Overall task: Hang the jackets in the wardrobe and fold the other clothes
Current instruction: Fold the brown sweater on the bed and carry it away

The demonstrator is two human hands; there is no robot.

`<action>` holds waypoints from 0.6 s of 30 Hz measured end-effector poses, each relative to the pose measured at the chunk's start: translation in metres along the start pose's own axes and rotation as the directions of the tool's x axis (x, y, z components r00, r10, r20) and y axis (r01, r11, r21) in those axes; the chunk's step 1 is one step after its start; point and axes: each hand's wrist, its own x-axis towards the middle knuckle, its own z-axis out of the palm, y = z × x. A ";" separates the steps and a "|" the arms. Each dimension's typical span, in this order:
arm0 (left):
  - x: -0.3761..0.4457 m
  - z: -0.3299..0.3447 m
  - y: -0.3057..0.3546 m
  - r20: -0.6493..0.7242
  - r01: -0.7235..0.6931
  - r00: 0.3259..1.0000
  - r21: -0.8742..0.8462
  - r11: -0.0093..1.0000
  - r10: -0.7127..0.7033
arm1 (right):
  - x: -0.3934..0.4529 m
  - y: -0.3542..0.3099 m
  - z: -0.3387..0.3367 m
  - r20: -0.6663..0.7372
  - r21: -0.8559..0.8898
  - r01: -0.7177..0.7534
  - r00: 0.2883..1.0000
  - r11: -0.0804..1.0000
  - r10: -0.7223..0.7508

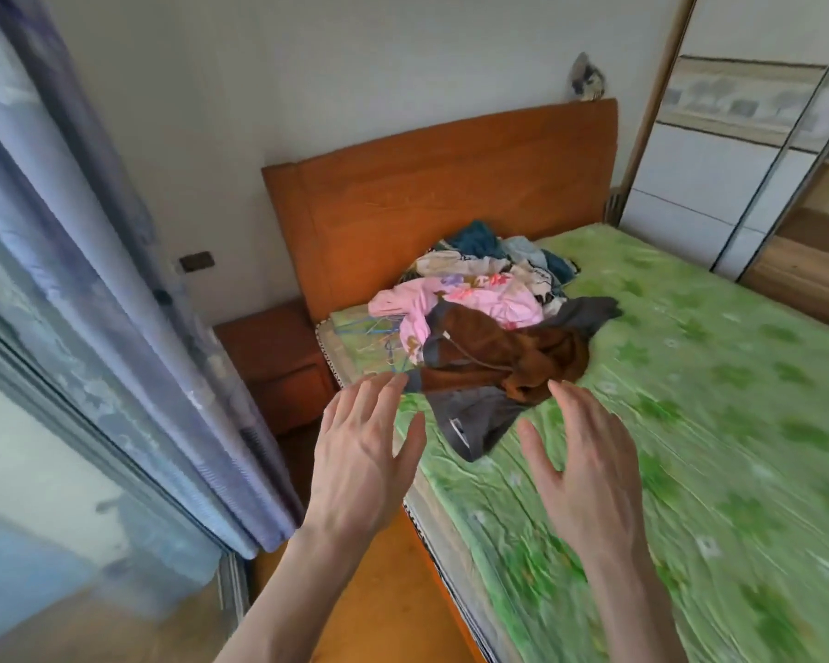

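Item: clothes pile (489,299) lying on bed (690,423) near headboard (441,184), brown jacket (498,356) nearest. I am holding 2 hands, left hand (360,466) and right hand (589,476), fingers spread, gripping nothing, hovering at the mattress's left edge. Wardrobe (757,184) standing right.

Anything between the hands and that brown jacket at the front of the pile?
Nothing visible. The brown jacket lies on top at the near edge of the clothes pile, with the left hand and right hand open just short of it. Only bare green bedspread lies between.
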 end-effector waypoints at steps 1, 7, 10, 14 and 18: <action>0.014 0.011 -0.003 0.010 0.001 1.000 0.000 1.000 -0.001 | 0.012 0.005 0.006 0.006 -0.012 -0.027 1.000 1.000 0.027; 0.090 0.083 -0.016 0.046 -0.073 0.996 -0.053 0.996 0.075 | 0.073 0.036 0.033 0.005 -0.095 -0.115 0.993 0.989 0.116; 0.131 0.122 -0.026 0.069 -0.131 0.988 -0.123 0.984 0.140 | 0.103 0.051 0.048 -0.024 -0.138 -0.163 0.987 0.977 0.162; 0.186 0.181 -0.054 0.080 -0.137 0.984 -0.221 0.966 0.158 | 0.146 0.069 0.078 -0.053 -0.176 -0.212 0.977 0.961 0.205; 0.245 0.249 -0.082 0.125 -0.138 0.975 -0.291 0.947 0.181 | 0.198 0.084 0.123 -0.063 -0.198 -0.327 0.945 0.924 0.321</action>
